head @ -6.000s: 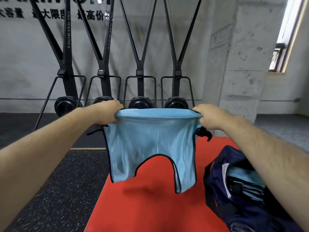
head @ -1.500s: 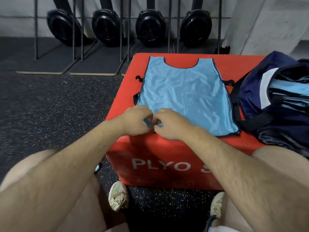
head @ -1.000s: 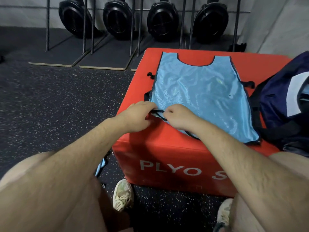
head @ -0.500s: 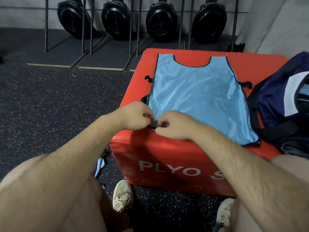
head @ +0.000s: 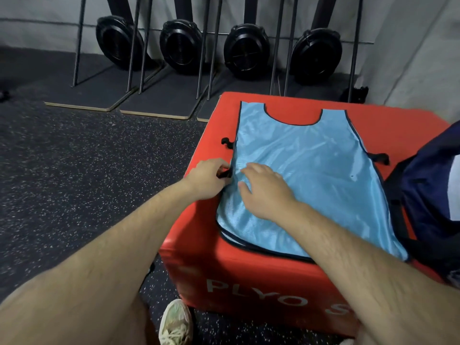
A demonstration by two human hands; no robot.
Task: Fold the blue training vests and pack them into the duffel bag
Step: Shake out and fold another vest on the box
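A light blue training vest [head: 311, 170] with black trim lies spread flat on top of a red plyo box [head: 249, 277], neck hole toward the far edge. My left hand [head: 206, 180] pinches a black side strap at the vest's left edge. My right hand [head: 263, 190] rests flat on the vest just beside it, fingers straight and spread. A navy duffel bag [head: 428, 195] stands open on the box at the right, touching the vest's right edge; its inside is mostly out of frame.
Several black rowing machines [head: 246, 51] stand upright against the far wall on dark mats. Speckled black rubber floor [head: 87, 183] spreads to the left. My shoe [head: 175, 322] is on the floor at the foot of the box.
Both hands left the vest's near-left corner and moved up its left edge. The right hand uncurled and now lies flat on the cloth; the left pinches the side strap.
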